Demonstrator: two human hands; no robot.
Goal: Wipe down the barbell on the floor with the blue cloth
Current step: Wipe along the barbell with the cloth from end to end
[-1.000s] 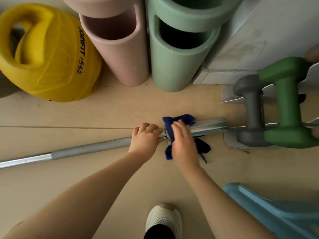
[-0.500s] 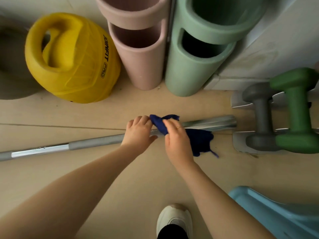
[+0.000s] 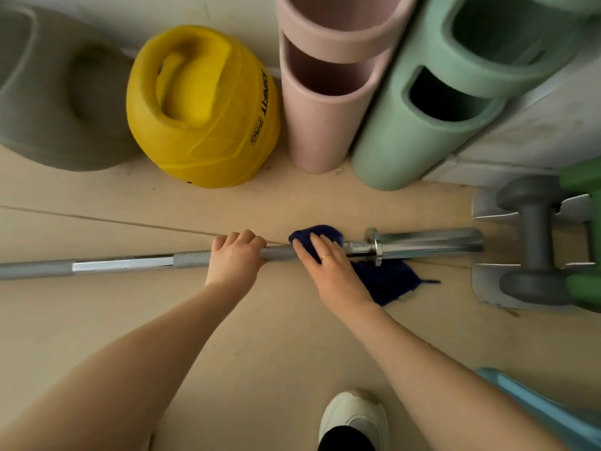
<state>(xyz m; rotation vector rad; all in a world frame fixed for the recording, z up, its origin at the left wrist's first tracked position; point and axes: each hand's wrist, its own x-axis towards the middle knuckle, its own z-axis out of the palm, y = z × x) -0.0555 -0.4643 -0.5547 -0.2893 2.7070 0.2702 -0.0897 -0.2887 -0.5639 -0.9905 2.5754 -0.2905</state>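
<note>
Head view: the barbell (image 3: 123,264) is gripped by the left hand (image 3: 234,259). The blue cloth (image 3: 383,281) is pressed on it by the flat right hand (image 3: 328,268). Wiping is under way; sliding along is probably needed next.

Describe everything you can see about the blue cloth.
The blue cloth is a dark navy, soft fabric piece with a loose thread at its right edge. It is draped over the barbell just left of the collar: one bunched part sits above the bar, the rest lies flat on the floor below it. The right hand presses it onto the bar with fingers laid over it. The left hand does not touch it.
</note>
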